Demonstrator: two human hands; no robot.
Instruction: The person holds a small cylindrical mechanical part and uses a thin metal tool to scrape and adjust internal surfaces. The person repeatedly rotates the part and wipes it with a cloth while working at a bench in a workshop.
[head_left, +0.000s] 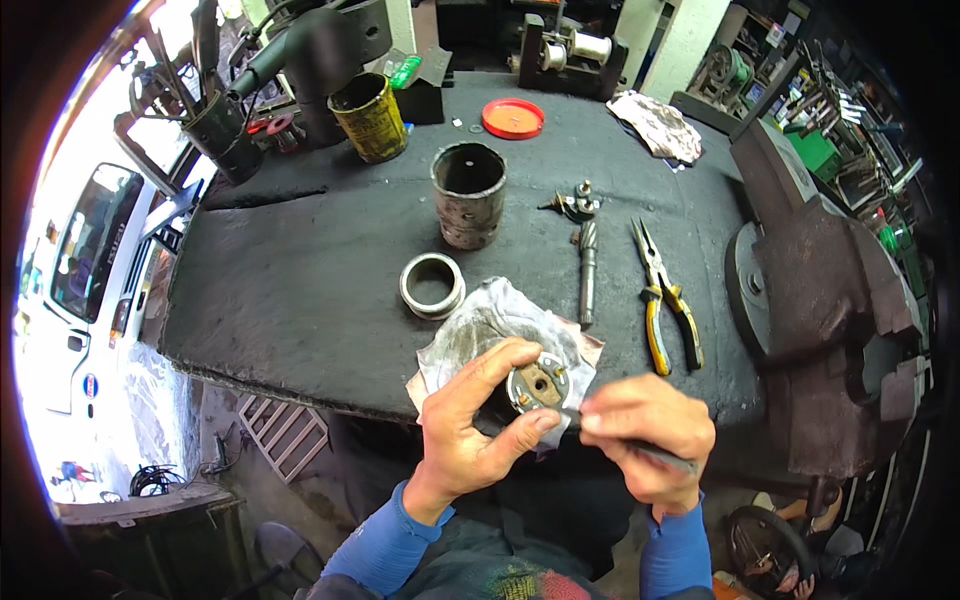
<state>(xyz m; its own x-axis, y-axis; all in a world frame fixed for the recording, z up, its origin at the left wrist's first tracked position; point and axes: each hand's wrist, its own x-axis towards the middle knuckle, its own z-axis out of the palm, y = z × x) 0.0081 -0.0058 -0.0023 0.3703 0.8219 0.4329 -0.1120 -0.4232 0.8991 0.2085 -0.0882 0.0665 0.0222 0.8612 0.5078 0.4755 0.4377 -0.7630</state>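
Note:
My left hand (465,425) grips a round metal part (533,378) with a centre hole and small brass-coloured fittings, over a stained cloth (470,330) at the bench's front edge. My right hand (655,440) holds a slim dark tool (662,458), its tip at the part's right side. Beyond them lie a metal ring (432,285), an open blackened cylinder (468,205), a fluted steel rod (588,272), a small metal fitting (580,203) and yellow-and-black long-nose pliers (660,300).
The dark bench (300,260) holds a yellow can (365,120), a tool holder (225,140), a red lid (512,119), a rag (655,125) and a spool stand (560,60). A vise (830,330) stands right. Another person's hand (805,585) shows low right; a white vehicle (100,280) is left.

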